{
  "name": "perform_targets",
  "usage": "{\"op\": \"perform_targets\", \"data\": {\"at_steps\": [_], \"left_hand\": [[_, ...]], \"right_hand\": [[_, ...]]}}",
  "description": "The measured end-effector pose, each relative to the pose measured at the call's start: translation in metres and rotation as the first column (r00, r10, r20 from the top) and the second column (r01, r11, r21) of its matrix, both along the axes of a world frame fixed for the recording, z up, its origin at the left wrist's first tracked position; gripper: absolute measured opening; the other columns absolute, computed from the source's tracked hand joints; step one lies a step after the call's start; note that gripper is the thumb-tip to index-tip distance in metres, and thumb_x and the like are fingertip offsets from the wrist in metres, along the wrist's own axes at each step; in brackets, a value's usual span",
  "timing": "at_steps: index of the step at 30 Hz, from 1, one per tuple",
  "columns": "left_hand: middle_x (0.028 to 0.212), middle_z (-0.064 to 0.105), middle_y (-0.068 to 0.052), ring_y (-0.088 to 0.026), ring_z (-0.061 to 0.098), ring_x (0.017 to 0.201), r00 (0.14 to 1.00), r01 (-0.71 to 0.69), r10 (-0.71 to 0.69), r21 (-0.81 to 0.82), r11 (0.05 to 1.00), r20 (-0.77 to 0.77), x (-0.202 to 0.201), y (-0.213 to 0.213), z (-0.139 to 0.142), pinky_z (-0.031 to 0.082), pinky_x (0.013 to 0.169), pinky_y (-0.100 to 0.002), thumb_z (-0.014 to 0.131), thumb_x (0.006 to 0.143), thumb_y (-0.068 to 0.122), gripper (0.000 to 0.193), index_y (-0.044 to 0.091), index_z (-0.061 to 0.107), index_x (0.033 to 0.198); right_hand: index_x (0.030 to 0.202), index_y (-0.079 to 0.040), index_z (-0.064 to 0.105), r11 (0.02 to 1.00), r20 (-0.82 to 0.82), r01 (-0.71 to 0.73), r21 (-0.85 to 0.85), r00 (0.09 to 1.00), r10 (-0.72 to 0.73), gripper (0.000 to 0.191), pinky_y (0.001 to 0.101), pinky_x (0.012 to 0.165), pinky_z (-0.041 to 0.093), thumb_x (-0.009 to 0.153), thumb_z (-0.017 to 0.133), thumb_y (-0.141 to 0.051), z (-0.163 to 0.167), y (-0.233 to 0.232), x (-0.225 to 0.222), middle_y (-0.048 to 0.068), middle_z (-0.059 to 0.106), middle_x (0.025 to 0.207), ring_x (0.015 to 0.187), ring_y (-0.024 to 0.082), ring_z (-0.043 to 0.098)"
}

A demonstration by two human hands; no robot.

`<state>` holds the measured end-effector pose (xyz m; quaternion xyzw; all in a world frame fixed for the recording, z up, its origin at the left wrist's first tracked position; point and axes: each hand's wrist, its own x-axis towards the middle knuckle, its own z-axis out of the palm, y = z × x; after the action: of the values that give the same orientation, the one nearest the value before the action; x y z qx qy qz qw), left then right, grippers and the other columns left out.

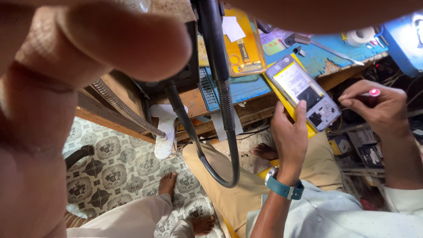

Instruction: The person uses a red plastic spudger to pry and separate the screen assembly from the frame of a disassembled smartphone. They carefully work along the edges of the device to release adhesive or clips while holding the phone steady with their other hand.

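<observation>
Phone, with its back off and its battery and board bare, is held in the air just in front of the bench, right of middle in the view.

At far left a blurred finger sits very close to the lens and covers that corner; whose it is I cannot tell. Below it lies a patterned tile floor, with another person's bare foot on it. Next come a ribbed metal gooseneck and a black hose that loops down in front of the bench. A yellow tray lies on the bench behind the hose.

The left hand, with a blue watch on its wrist, grips the phone at its near end, thumb over the edge and fingers behind. The right hand, just beside the phone but not touching it, is closed in a pinch on a thin tool with a red tip. A tape roll lies on the bench beyond.

The phone looks light, flat and stiff, but fragile with its back off: the board and any thin ribbons would not bear pressure. It is likely best held by its frame edges and near end, as the left hand does, keeping fingers off the bare parts.
</observation>
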<state>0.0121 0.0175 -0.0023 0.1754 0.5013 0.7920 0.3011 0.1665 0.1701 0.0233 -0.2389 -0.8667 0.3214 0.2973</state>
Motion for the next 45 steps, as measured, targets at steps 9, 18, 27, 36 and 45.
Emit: {"op": "perform_targets", "data": {"at_steps": [9, 18, 27, 36, 45], "left_hand": [[0.094, 0.072, -0.017, -0.023, 0.069, 0.083, 0.998, -0.023, 0.023, -0.008, 1.0, -0.062, 0.002, 0.002, -0.007, 0.053, 0.076, -0.037, 0.061, 0.104, 0.022, 0.026, -0.003, 0.061, 0.108], [0.087, 0.07, -0.015, -0.02, 0.066, 0.075, 0.998, 0.003, -0.005, -0.035, 0.999, -0.055, 0.002, 0.002, -0.008, 0.052, 0.071, -0.036, 0.061, 0.104, 0.024, 0.026, -0.002, 0.06, 0.106], [0.093, 0.071, -0.014, -0.019, 0.066, 0.081, 0.999, -0.011, 0.011, -0.001, 1.0, -0.034, 0.0, 0.002, -0.006, 0.052, 0.076, -0.035, 0.061, 0.104, 0.025, 0.027, -0.002, 0.06, 0.107], [0.094, 0.071, -0.011, -0.015, 0.064, 0.083, 0.999, 0.001, -0.002, 0.03, 1.0, 0.038, 0.0, 0.003, -0.004, 0.052, 0.078, -0.034, 0.062, 0.103, 0.024, 0.026, -0.002, 0.061, 0.107], [0.093, 0.07, -0.011, -0.015, 0.064, 0.083, 0.999, 0.011, -0.012, 0.014, 1.0, 0.038, -0.001, 0.002, -0.003, 0.052, 0.077, -0.033, 0.062, 0.104, 0.024, 0.026, -0.002, 0.061, 0.107]], "right_hand": [[0.098, 0.004, 0.074, 0.996, 0.083, 0.081, 0.03, 0.993, -0.084, 0.008, 0.0199, 0.074, 0.055, 0.092, 0.079, 0.001, -0.005, -0.004, -0.02, 0.01, 0.075, 0.095, 0.082, 0.011, 0.068], [0.102, -0.001, 0.075, 0.986, 0.138, -0.07, 0.15, 0.989, 0.049, 0.014, 0.0201, 0.074, 0.057, 0.089, 0.078, 0.001, 0.013, -0.002, -0.024, 0.009, 0.075, 0.095, 0.083, 0.011, 0.071], [0.115, -0.003, 0.074, 0.998, 0.181, -0.034, -0.045, 0.983, 0.041, 0.023, 0.0204, 0.066, 0.049, 0.093, 0.074, 0.0, 0.005, 0.016, -0.007, 0.008, 0.074, 0.092, 0.074, 0.01, 0.063], [0.12, 0.002, 0.061, 0.971, 0.035, 0.037, 0.237, 0.998, -0.046, 0.01, 0.0283, 0.093, 0.052, 0.114, 0.068, -0.002, -0.015, 0.07, 0.038, 0.012, 0.069, 0.107, 0.09, 0.017, 0.065], [0.167, -0.003, 0.007, 0.875, -0.556, -0.043, -0.482, 0.787, -0.267, 0.083, 0.0306, 0.079, 0.068, 0.109, 0.066, 0.002, -0.006, 0.003, -0.019, 0.017, 0.067, 0.106, 0.089, 0.024, 0.075]]}}
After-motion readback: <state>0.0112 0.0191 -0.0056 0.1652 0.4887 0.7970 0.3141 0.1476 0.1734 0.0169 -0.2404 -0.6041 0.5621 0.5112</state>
